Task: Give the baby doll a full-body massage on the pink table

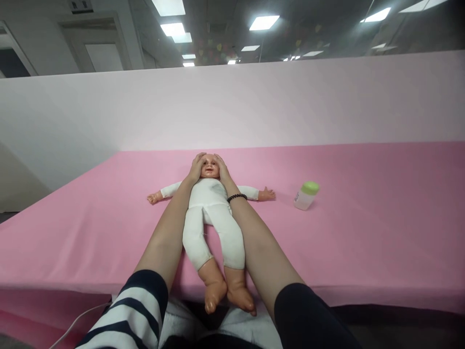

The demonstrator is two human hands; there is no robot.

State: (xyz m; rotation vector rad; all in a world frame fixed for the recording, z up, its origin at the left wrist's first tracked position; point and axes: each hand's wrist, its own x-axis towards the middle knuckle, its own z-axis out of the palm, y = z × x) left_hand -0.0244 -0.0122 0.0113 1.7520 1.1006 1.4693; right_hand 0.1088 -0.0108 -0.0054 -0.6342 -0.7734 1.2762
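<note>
A baby doll [209,194] with a white cloth body and hard plastic head, hands and feet lies on its back, its feet over the table's near edge. My left hand [197,166] cups the left side of the doll's head, fingers curved over the temple. On the opposite side, my right hand [222,167] holds the head in the same way. The doll's face shows between both hands, while its arms stretch out to either side. Some of my fingertips are hidden around the head.
A pink cloth [363,218] covers the table. To the doll's right stands a small translucent bottle [304,199] with a green cap. Behind the table runs a low white wall [254,106]. A thin white cable [78,320] hangs near the front left edge.
</note>
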